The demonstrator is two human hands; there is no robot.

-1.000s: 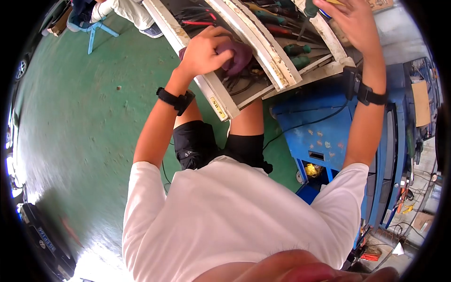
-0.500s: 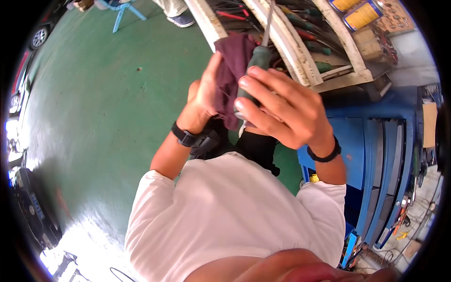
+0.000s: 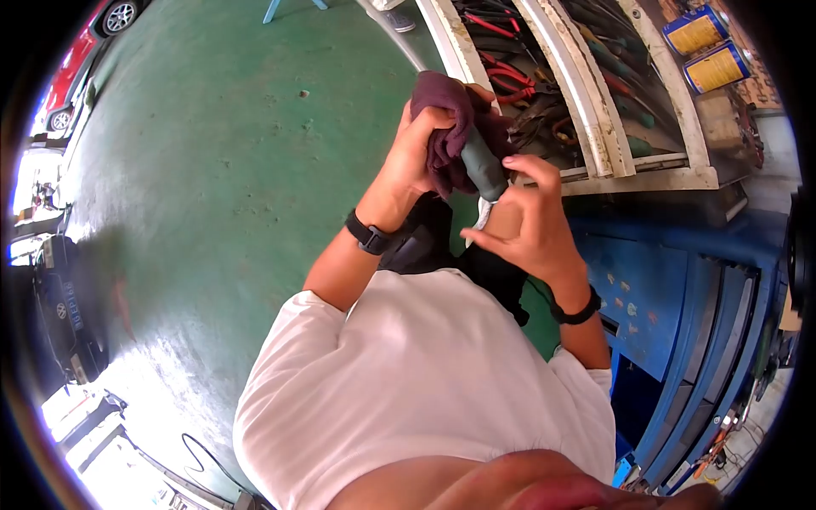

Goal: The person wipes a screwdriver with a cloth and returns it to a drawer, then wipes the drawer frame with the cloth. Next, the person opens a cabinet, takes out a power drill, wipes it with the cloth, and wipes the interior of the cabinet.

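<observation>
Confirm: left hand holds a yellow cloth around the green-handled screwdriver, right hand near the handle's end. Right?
Wrong colour: the cloth is dark purple, not yellow, in the head view. The rest stands: left hand holds it around the green-handled screwdriver, right hand near the handle's end.

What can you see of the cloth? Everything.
The cloth is dark maroon and looks like soft, plain fabric, bunched into thick folds. The left hand grips it around the upper part of a screwdriver's dark green handle, with folds showing on both sides; the handle's lower end sticks out bare. It is held up in front of the body, beside the drawers in view; whether it touches them can't be told.
</observation>
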